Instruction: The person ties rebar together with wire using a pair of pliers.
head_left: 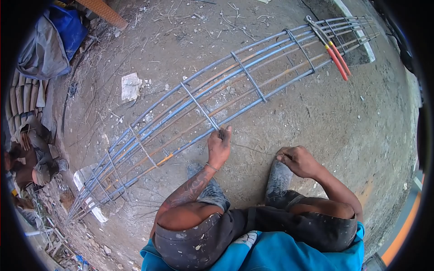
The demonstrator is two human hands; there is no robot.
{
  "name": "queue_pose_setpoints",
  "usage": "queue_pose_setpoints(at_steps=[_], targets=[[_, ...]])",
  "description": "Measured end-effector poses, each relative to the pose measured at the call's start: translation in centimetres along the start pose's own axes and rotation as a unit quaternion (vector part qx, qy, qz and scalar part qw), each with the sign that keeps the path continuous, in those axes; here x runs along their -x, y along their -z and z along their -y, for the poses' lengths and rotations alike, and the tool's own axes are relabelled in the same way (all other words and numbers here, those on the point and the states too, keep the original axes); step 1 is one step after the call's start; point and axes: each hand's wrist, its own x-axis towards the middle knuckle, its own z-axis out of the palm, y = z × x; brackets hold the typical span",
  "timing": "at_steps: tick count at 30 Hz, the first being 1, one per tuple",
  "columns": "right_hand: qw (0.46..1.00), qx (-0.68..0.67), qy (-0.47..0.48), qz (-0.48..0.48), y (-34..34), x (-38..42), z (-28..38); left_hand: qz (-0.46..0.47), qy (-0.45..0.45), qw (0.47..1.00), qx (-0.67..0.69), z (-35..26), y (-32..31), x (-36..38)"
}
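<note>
A long rebar cage (pixel 246 107) of bluish and rusty bars, with square stirrups (pixel 249 77) around them, runs diagonally across the ground. My left hand (pixel 219 148) is closed at the cage's near bar, beside a stirrup corner. Thin dark tie wires (pixel 221 133) show between its thumb and forefinger. My right hand (pixel 298 161) is closed in front of my right knee, apart from the cage; whatever its fingers hold is hidden. Red-handled pincers (pixel 337 59) with yellow bands rest across the cage's far right part, jaws on the bars.
Pale blocks (pixel 96 208) support the cage near both ends. A white scrap (pixel 131 86) and wire offcuts litter the dirt ground. At left are a blue and grey tarp (pixel 68 29), stacked pieces (pixel 27 92) and another seated person (pixel 34 151). A rusty post (pixel 104 12) stands at the top.
</note>
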Motion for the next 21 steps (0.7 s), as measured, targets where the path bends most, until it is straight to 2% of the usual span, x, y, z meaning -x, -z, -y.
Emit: queue_pose_setpoints(at_steps=[1,2,3,4,5,6,7,9,10,11,14,16,17,19,21], targets=[[0.999,0.035,0.009,-0.036,1.0,0.2,-0.8,0.046,-0.080,0.994,-0.066,-1.2,0.9,0.3],[0.995,0.075,-0.002,-0.063,2.3,0.3,-2.1,0.050,-0.081,0.993,-0.065,-1.2,1.6,0.5],[0.989,0.114,-0.018,-0.090,3.5,0.4,-3.2,0.160,-0.187,0.961,-0.124,-1.0,2.3,0.7],[0.988,0.114,-0.029,-0.096,4.4,0.2,-3.9,0.267,-0.293,0.902,-0.174,-1.3,2.4,1.0],[0.982,0.174,-0.004,-0.067,5.6,0.1,-4.8,0.277,-0.301,0.897,-0.165,-1.9,2.0,1.5],[0.972,0.232,0.019,-0.033,6.4,0.3,-5.7,0.358,-0.274,0.873,-0.184,-2.8,1.9,2.6],[0.973,0.230,0.006,-0.037,6.6,0.3,-6.9,0.434,-0.245,0.842,-0.207,-3.3,1.8,3.6],[0.957,0.289,0.010,0.021,7.0,-0.5,-8.1,0.463,-0.270,0.818,-0.207,-3.1,1.1,4.7],[0.952,0.296,-0.029,0.070,7.5,-0.7,-7.9,0.485,-0.286,0.800,-0.207,-3.2,0.8,5.0],[0.953,0.295,-0.031,0.066,7.8,-0.7,-7.6,0.487,-0.290,0.798,-0.207,-3.3,0.8,5.1],[0.965,0.256,0.012,0.061,8.6,-0.6,-7.0,0.446,-0.300,0.819,-0.203,-4.3,1.3,5.1],[0.976,0.216,0.014,0.031,9.6,-0.4,-6.8,0.396,-0.258,0.861,-0.188,-2.4,1.6,4.9],[0.975,0.219,0.023,0.029,9.9,-0.3,-6.5,0.389,-0.259,0.863,-0.193,-2.1,1.9,4.9],[0.985,0.169,0.016,0.010,10.7,0.3,-5.9,0.360,-0.193,0.897,-0.171,-2.5,1.9,4.8],[0.983,0.184,0.006,0.012,10.5,0.5,-5.8,0.379,-0.220,0.883,-0.167,-2.1,1.9,4.7]])
